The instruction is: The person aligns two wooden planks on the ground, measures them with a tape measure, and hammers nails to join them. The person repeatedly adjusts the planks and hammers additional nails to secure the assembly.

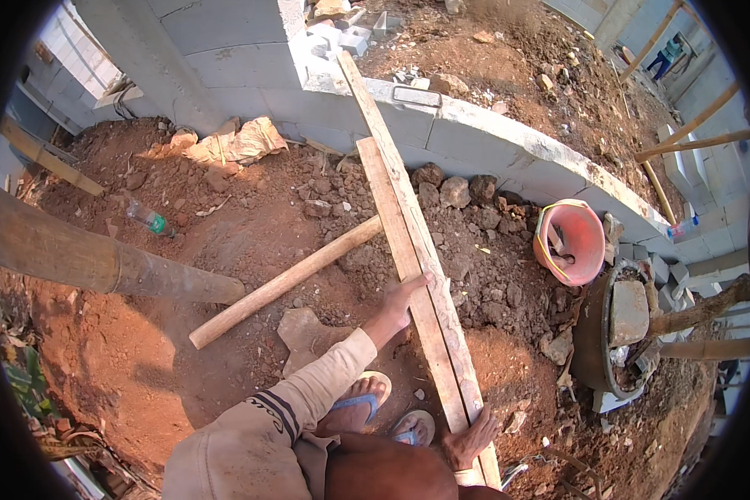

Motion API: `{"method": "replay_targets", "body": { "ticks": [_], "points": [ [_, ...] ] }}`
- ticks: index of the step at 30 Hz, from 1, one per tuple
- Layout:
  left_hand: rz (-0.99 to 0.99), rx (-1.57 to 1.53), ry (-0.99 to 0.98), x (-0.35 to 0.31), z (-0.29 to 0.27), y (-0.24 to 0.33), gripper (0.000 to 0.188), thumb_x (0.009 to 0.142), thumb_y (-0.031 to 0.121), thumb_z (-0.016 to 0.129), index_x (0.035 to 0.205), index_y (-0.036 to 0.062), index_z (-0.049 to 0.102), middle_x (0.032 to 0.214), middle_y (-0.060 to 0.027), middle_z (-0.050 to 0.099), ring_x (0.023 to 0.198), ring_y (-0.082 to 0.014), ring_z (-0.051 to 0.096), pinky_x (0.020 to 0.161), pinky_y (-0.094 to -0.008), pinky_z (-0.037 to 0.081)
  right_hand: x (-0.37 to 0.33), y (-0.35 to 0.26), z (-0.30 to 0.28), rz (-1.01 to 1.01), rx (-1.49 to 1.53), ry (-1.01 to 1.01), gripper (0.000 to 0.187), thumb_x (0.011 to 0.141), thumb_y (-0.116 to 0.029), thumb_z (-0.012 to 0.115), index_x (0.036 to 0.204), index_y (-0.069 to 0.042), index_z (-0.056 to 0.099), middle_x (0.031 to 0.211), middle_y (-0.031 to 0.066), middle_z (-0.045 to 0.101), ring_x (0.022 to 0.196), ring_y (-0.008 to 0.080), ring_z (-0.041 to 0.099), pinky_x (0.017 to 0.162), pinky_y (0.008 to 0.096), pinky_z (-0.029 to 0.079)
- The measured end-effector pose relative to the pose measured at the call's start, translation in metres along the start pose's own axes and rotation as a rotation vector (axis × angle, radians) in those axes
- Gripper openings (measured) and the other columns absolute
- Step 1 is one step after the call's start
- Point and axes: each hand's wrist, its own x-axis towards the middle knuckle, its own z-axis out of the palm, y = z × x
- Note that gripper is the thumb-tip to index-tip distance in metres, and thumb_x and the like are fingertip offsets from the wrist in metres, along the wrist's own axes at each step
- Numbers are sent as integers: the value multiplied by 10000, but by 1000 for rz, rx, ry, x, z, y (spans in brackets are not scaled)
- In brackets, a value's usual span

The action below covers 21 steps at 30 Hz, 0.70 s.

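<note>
Two narrow wooden planks lie lengthwise side by side in front of me, a longer one [389,154] on the right and a shorter one [388,204] on the left, with a thin dark gap between them. Partway along, my left hand [402,304] is closed on the shorter plank's left edge, its fingers reaching over the top. Near the close end, my right hand [472,438] wraps over the longer plank. The far tip of that plank reaches the low block wall [383,110]. A round wooden pole [287,281] lies on the soil, one end against or under the planks.
A pink bucket [587,227] and a dark round tub [589,354] with a block stand at right. A thick bamboo post [83,244] slants in from the left. A plastic bottle [147,218], torn paper bag [242,142] and stones [455,192] lie on reddish soil.
</note>
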Motion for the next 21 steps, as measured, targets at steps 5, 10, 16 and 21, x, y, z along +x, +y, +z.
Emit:
{"method": "replay_targets", "body": {
  "ticks": [5, 10, 16, 21],
  "points": [
    [24, -46, -117, 56, 7, 11, 368, 913, 135, 831, 1231, 31, 678, 1084, -77, 734, 1009, -242, 739, 929, -422, 611, 47, -10, 3, -86, 1, 41, 971, 685, -480, 890, 1413, 17, 481, 1224, 208, 592, 1153, 424, 566, 1022, 556, 405],
    [-34, -11, -200, 126, 0, 35, 486, 968, 192, 790, 1375, 3, 605, 1308, -134, 676, 1231, -279, 654, 1091, -451, 522, 114, -4, 29, -132, -1, 4, 1045, 594, -355, 904, 1484, -46, 450, 1281, 181, 566, 1230, 391, 543, 1067, 541, 398],
    [250, 701, 180, 94, -2, 65, 952, 859, 306, 910, 1604, 29, 385, 1578, -181, 465, 1466, -371, 444, 1230, -514, 368, 154, 9, 46, -103, -11, -119, 1042, 604, -320, 907, 1491, -32, 442, 1281, 177, 568, 1229, 376, 541, 1057, 518, 415],
    [972, 1716, -651, 17, 48, 60, 1193, 751, 436, 936, 1677, 76, 276, 1663, -181, 355, 1580, -445, 224, 1278, -622, 248, 160, 11, 39, -113, 30, -91, 1061, 598, -322, 915, 1496, -19, 438, 1276, 182, 572, 1200, 377, 552, 1029, 498, 444]
  ]
}}
